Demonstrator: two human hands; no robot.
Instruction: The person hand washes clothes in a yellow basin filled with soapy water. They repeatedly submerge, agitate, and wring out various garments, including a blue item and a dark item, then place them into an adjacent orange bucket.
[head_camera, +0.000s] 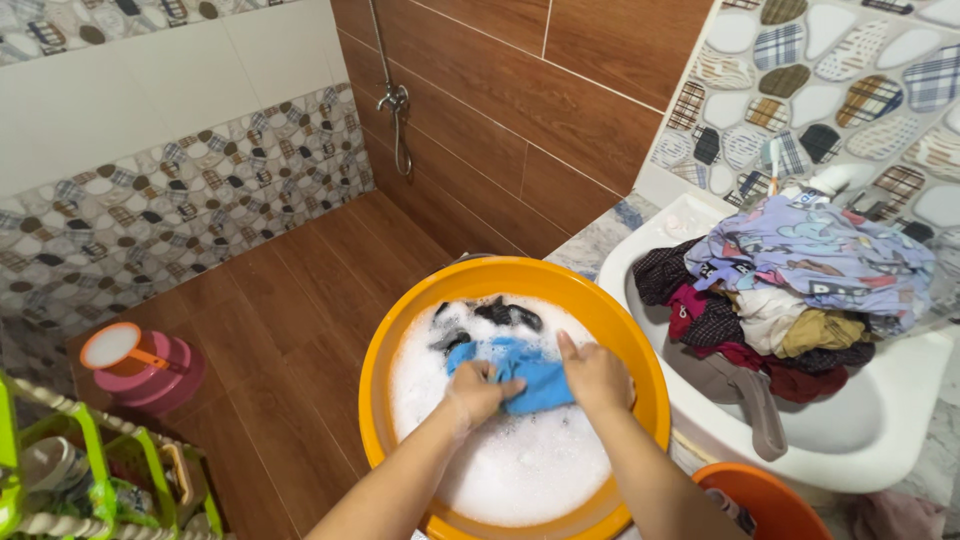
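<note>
Both of my hands are in an orange basin (405, 325) full of white suds. My left hand (473, 392) and my right hand (594, 376) each grip one side of a blue cloth (520, 365), holding it just above the foam. Dark garments (500, 315) poke out of the suds at the basin's far side.
A white sink (870, 420) at the right holds a heap of mixed clothes (790, 290). An orange bucket (760, 500) sits below it. On the brown tiled floor at the left stand a pink stool with a scoop (140, 365) and a green rack (90, 480). A shower tap (397, 100) hangs on the wall.
</note>
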